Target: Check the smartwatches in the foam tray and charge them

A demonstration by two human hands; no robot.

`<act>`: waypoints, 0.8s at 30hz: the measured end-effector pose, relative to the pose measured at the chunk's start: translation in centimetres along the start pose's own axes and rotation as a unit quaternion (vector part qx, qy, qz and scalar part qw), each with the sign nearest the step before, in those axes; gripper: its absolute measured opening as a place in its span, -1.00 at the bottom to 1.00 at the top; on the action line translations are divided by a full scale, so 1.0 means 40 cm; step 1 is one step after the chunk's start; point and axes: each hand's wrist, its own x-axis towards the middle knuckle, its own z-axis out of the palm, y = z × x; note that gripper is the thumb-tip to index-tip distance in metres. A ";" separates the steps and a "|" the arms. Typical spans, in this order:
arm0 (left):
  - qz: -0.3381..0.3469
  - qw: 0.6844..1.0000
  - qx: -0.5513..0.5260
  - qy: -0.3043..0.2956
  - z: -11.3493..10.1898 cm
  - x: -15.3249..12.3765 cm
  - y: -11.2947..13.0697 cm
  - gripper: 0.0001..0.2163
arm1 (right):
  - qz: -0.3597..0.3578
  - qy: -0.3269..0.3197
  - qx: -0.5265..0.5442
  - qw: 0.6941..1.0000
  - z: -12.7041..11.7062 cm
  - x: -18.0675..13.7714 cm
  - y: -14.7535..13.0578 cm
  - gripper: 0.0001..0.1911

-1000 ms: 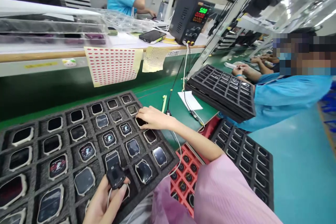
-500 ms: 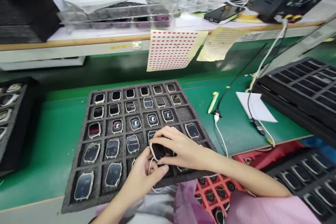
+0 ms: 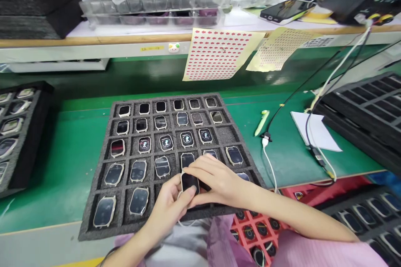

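The watch point(image 3: 189, 180) you are holding is above the near edge of the grey foam tray point(image 3: 223, 134), right of its middle, its dark screen tipped up, perhaps so that you can see it. Your left hand point(image 3: 171, 200) is curled round its lower left side, thumb pressed near the screen's bottom corner. Your right hand point(image 3: 221, 179) grips it too, fingers at the top edge and thumb below, which probably keeps it steady. What the hidden fingers do underneath, I cannot tell. A thin white loop shows below your hands; the grip hides where it leads.

The other watches point(image 3: 187, 138) lie singly in the tray's pockets, likely to stop the screens rubbing; four in one row have lit faces. Right of the tray are a white cable point(image 3: 271, 171) joined to a black lead point(image 3: 273, 117), a green pen point(image 3: 262, 123) and white paper point(image 3: 315, 131). Beyond the tray's far edge hangs a sticker sheet point(image 3: 219, 54), apparently within easy reach
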 end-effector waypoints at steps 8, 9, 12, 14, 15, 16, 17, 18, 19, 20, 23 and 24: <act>0.023 1.000 0.002 -0.015 -0.009 -0.001 -0.021 -0.77 | 0.010 -0.006 0.072 0.997 -0.010 -0.005 -0.004 -0.46; 0.024 1.000 0.004 -0.015 -0.009 -0.002 -0.021 -0.77 | 0.014 -0.007 0.077 0.997 -0.009 -0.006 -0.006 -0.45; 0.027 1.000 0.006 -0.011 -0.008 -0.003 -0.019 -0.75 | 0.036 -0.007 0.103 0.994 -0.015 -0.008 -0.009 -0.44; 0.023 1.000 -0.002 -0.012 -0.009 -0.005 -0.015 -0.76 | 0.060 -0.014 0.163 0.985 -0.023 -0.007 -0.008 -0.42; 0.019 1.000 -0.013 -0.013 -0.009 -0.006 -0.012 -0.76 | 0.075 -0.021 0.207 0.975 -0.027 -0.007 -0.006 -0.44; 0.013 0.999 -0.028 -0.017 -0.010 -0.008 -0.009 -0.76 | 0.090 -0.030 0.255 0.962 -0.030 -0.007 -0.004 -0.48; 0.006 0.999 -0.047 -0.024 -0.010 -0.009 -0.005 -0.75 | 0.104 -0.040 0.303 0.947 -0.031 -0.006 -0.001 -0.54; -0.003 0.997 -0.069 -0.035 -0.010 -0.011 -0.002 -0.73 | 0.118 -0.047 0.345 0.930 -0.029 -0.007 0.003 -0.60; -0.014 0.995 -0.089 -0.051 -0.010 -0.012 0.002 -0.72 | 0.128 -0.048 0.380 0.915 -0.025 -0.008 0.007 -0.64; -0.026 0.992 -0.107 -0.065 -0.010 -0.014 0.005 -0.71 | 0.137 -0.044 0.410 0.901 -0.018 -0.009 0.010 -0.65; -0.048 0.987 -0.129 -0.084 -0.012 -0.017 0.011 -0.68 | 0.158 -0.022 0.460 0.873 0.001 -0.013 0.016 -0.63; -0.051 0.987 -0.128 -0.085 -0.013 -0.017 0.010 -0.68 | 0.163 -0.020 0.466 0.870 0.004 -0.014 0.016 -0.64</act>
